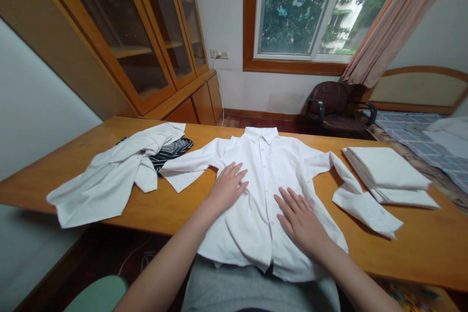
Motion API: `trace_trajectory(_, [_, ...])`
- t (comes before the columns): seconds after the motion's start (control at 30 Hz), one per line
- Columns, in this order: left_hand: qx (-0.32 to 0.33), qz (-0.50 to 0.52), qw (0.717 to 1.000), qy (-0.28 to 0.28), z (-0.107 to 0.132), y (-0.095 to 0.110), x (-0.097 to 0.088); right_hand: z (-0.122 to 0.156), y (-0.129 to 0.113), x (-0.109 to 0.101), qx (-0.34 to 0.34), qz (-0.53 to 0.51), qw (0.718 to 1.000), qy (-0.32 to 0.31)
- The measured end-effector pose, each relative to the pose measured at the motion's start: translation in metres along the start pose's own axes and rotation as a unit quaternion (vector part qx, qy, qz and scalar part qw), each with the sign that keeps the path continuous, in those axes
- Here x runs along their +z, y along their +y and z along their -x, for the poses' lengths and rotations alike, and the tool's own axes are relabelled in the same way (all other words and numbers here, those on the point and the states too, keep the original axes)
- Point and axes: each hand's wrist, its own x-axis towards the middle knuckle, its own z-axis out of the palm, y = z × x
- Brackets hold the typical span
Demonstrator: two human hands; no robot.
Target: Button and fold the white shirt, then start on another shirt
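Observation:
A white button-up shirt [261, 175] lies spread face up on the wooden table [420, 243], collar away from me, sleeves out to both sides, its hem hanging over the near edge. My left hand [227, 187] rests flat on the shirt's left chest, fingers stretched out. My right hand [298, 217] lies flat on the shirt's lower right front, fingers spread. Neither hand holds anything.
A crumpled white shirt [113, 173] lies at the table's left over a dark striped garment [170, 151]. A stack of folded white cloth [389, 173] sits at the right. Behind are a glass-door cabinet [146, 34], a dark armchair [334, 107], a window and a bed [431, 141].

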Motion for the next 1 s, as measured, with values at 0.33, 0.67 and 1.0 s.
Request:
trace_trajectory(0.33, [-0.014,-0.066,0.997,-0.041,-0.012,-0.015,0.034,-0.007,0.008,-0.018,0.003,-0.047,0.999,-0.025])
trace_trajectory(0.67, [0.018,-0.059,0.997,-0.047,-0.033,0.016,0.048,-0.115,0.04,0.004,0.051,-0.115,0.992,0.026])
trace_trajectory(1.0, [0.04,0.015,0.998,-0.04,-0.046,0.04,0.056,-0.151,0.081,0.047,0.061,-0.122,0.989,0.052])
